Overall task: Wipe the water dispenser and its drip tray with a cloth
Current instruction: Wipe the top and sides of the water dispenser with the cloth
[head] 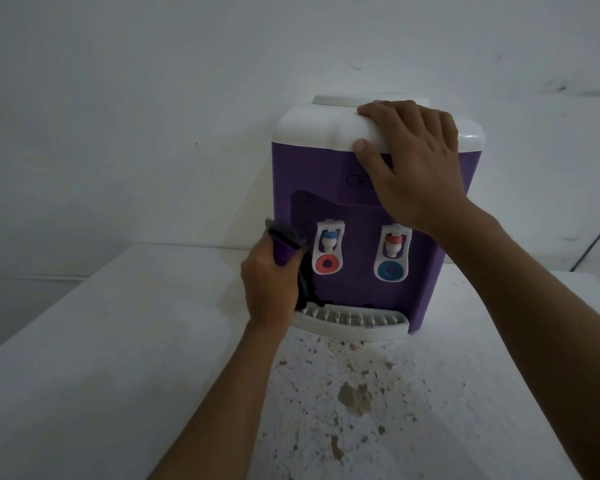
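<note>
From the head camera, our only view, we see the water dispenser (361,209), purple with a white top, standing on a white table (84,341) against the wall, its front turned to us. Our right hand (416,161) lies over the white top, fingers spread across the crown and thumb on the front edge; it clamps nothing, and we judge it is there to steady the light body so it does not slide under the rubbing. Our left hand (271,282) is curled around a bunched cloth (288,244), dark grey and purple, and holds it against the left front edge of the dispenser, just beside the tap with the blue cap (328,245); a loose tail hangs toward the drip tray (354,322). The white slotted tray juts out at the base, not yet under the cloth. Brown stains (354,396) speckle the table in front of it.
</note>
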Available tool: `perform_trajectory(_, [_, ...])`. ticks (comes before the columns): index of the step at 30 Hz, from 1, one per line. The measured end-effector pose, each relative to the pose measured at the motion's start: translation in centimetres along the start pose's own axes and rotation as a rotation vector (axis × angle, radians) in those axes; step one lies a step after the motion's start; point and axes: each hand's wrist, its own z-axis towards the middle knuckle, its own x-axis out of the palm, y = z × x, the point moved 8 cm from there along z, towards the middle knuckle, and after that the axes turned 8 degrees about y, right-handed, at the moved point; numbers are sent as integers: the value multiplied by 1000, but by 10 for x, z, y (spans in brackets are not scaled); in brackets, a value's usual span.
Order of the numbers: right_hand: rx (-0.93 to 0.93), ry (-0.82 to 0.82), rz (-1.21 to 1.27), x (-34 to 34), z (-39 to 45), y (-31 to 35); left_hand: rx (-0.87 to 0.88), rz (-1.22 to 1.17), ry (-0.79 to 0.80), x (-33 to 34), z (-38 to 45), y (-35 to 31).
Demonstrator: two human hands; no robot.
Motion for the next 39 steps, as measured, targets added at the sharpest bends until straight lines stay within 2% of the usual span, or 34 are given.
perform_trajectory(3, [-2,-1,2,1,0,0,79,32,-40,-4,17,-20])
perform_trajectory(6, [1,-5,4,1,0,-1,60,66,-30,-2,13,-15])
perform_trajectory(17, [4,-10,-1,2,-1,-1,-182,122,110,10,-37,38])
perform_trajectory(20, [5,-10,-7,1,-1,-1,-224,105,107,8,-36,41])
perform_trajectory(28, [7,-8,-9,2,0,-2,8,-3,-26,-5,8,-12])
perform_trajectory(31, [9,-6,-5,1,0,-2,24,27,-51,-4,12,-16])
perform_trajectory(39, [9,-6,-46,1,1,-2,-194,107,118,9,-35,43])
